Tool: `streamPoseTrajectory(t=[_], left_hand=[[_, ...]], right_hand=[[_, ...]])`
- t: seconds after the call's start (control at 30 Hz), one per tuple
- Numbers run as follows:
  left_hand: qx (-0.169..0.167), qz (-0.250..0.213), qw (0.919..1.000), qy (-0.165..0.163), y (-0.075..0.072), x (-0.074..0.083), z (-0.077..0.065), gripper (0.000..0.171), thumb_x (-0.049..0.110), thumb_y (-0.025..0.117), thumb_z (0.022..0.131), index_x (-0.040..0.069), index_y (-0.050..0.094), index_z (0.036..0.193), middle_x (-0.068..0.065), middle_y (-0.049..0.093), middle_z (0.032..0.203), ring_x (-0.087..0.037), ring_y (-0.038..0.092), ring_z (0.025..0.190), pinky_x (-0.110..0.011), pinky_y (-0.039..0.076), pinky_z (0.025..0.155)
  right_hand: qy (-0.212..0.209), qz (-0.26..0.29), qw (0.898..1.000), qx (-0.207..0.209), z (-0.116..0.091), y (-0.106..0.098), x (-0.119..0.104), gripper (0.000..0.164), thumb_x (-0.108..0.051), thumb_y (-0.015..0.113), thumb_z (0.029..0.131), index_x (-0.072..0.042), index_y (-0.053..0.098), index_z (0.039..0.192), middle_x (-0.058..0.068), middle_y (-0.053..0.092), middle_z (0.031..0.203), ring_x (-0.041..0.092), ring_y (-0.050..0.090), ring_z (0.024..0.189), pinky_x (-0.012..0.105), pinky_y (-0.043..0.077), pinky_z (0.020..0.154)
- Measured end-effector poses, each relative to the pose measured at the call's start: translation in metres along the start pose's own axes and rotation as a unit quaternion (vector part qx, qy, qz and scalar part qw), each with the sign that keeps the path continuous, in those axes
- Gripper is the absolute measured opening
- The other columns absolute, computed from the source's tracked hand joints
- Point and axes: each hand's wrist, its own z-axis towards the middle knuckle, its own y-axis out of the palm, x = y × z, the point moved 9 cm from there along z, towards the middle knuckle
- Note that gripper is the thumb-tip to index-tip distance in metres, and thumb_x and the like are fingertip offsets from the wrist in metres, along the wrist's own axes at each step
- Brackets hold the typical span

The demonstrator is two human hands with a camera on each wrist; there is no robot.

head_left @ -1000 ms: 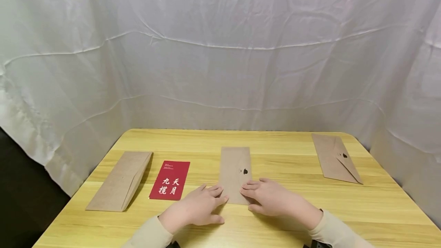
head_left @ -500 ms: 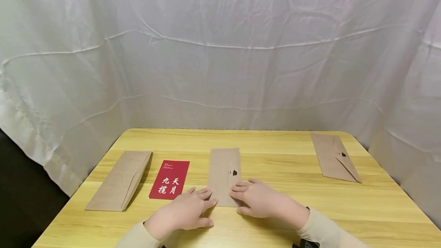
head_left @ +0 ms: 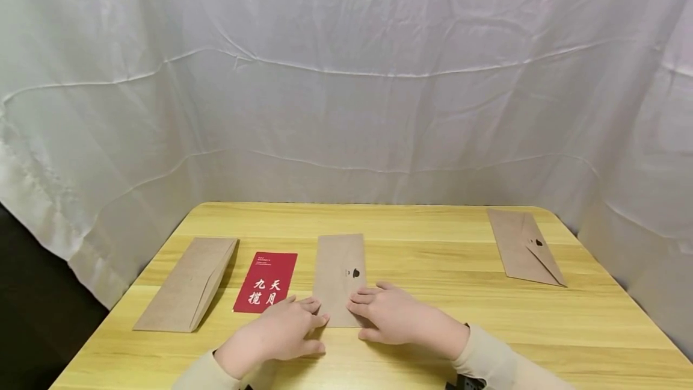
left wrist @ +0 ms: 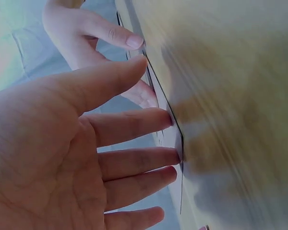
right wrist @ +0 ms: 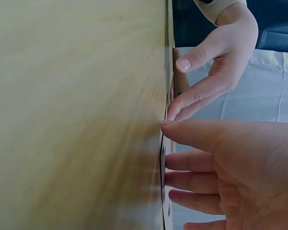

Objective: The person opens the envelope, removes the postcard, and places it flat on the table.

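Dial: noon is the far table edge in the head view; the centre is the middle envelope, and all hours count from it.
Dark area: far out at 9 o'clock, beside the hem of the pale curtain.
Left envelope: brown, flat at 9 o'clock, its length running from 7 to 1; its 3 o'clock side gapes a little and casts a shadow.
Red card: at 9 o'clock, between the left envelope and the middle one; white characters on its face, its 5 o'clock corner hidden behind the left hand.
Left hand: at 8 o'clock, fingers straight and spread, thumb apart, tips touching the middle envelope's near left edge; beige sleeve behind.
Middle envelope: brown, flat, its length from 6 to 12, a small black mark toward its 3 o'clock side.
Right hand: at 4 o'clock, fingers extended, thumb apart, fingertips resting on the near right side of the middle envelope; black wristband at the cuff.
Right envelope: brown, well apart at 3 o'clock, its length from 11 to 5, black mark and slanting flap upward.
Table: yellow wood grain, curtain rising behind at 12.
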Motion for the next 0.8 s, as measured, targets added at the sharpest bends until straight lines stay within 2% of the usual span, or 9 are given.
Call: streamPoseTrajectory(t=[0.2,0.37,0.63,0.8], left_hand=[[-0.002,-0.014,0.9999,-0.010,-0.001,-0.006,-0.001,0.047,0.049,0.067,0.085,0.024,0.068,0.125,-0.007,0.062,0.136,-0.026,0.054,0.132,-0.058,0.041,0.106],[0.002,-0.015,0.9998,-0.011,0.001,-0.010,0.003,0.050,0.046,0.067,0.087,0.026,0.063,0.132,-0.008,0.057,0.141,-0.027,0.050,0.135,-0.061,0.041,0.105],[-0.014,-0.030,0.9992,-0.023,0.006,-0.015,0.005,0.056,0.048,0.067,0.086,0.028,0.057,0.138,-0.010,0.050,0.148,-0.029,0.043,0.140,-0.062,0.039,0.106],[-0.019,-0.036,0.9988,-0.028,0.006,-0.016,0.005,0.055,0.048,0.066,0.087,0.028,0.057,0.137,-0.009,0.049,0.149,-0.028,0.042,0.141,-0.062,0.037,0.108]], right_hand=[[-0.009,0.026,1.000,0.003,0.002,-0.003,-0.002,0.055,-0.048,0.058,0.093,-0.019,0.055,0.140,-0.001,0.055,0.143,0.019,0.050,0.135,0.052,0.042,0.109],[-0.012,0.034,0.999,0.004,0.001,-0.004,0.001,0.054,-0.048,0.059,0.093,-0.020,0.056,0.139,-0.002,0.056,0.142,0.019,0.050,0.136,0.053,0.042,0.108],[-0.055,0.035,0.998,-0.005,0.001,0.000,-0.011,0.057,-0.048,0.055,0.095,-0.020,0.049,0.144,-0.005,0.047,0.150,0.018,0.039,0.143,0.053,0.040,0.111],[-0.044,0.044,0.998,-0.008,0.001,0.001,-0.009,0.057,-0.048,0.055,0.095,-0.021,0.049,0.145,-0.006,0.045,0.152,0.021,0.035,0.146,0.053,0.037,0.112]])
